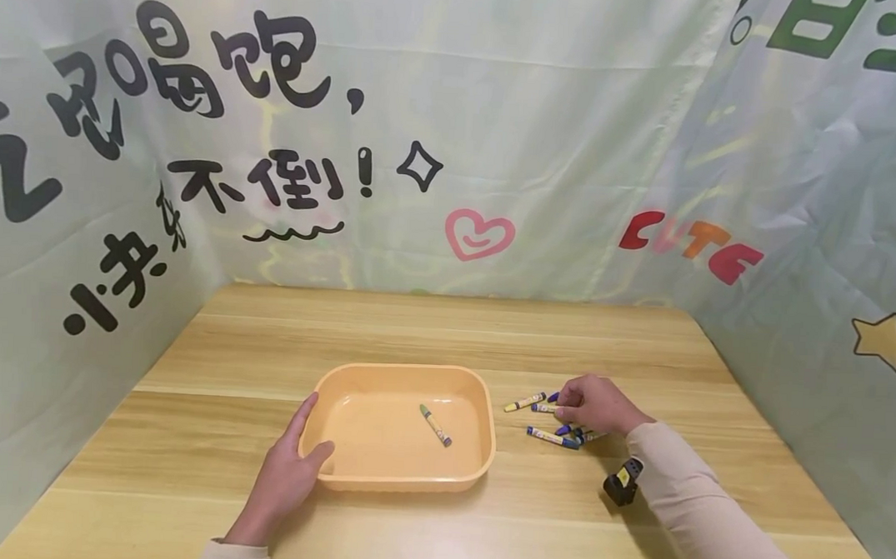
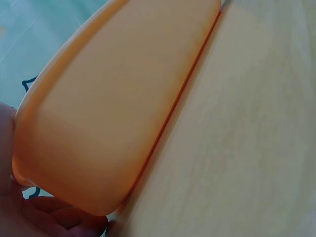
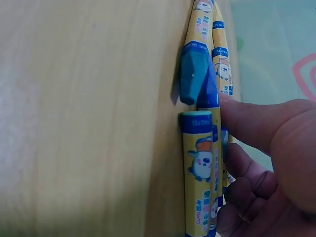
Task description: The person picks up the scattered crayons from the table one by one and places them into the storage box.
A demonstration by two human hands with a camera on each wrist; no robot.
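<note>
A shallow orange plastic tray [image 1: 394,483] sits on the wooden table, and one green crayon [image 1: 436,426] lies inside it. My left hand [image 1: 285,468] grips the tray's left side, thumb over the rim and fingers along the outer wall. To the right of the tray, my right hand [image 1: 602,405] is down among several loose crayons [image 1: 550,437], its thumb and fingers pinching one, mostly hidden. In the right wrist view, a teal-tipped crayon [image 3: 194,74] and a yellow-wrapped crayon [image 3: 199,173] lie in front of the fingers. A yellow crayon [image 1: 523,402] rests nearest the tray.
The wooden table [image 1: 446,334] ends at printed fabric curtains [image 1: 559,143] behind and on both sides. A small black wrist camera [image 1: 622,484] hangs below the right sleeve [image 1: 697,490].
</note>
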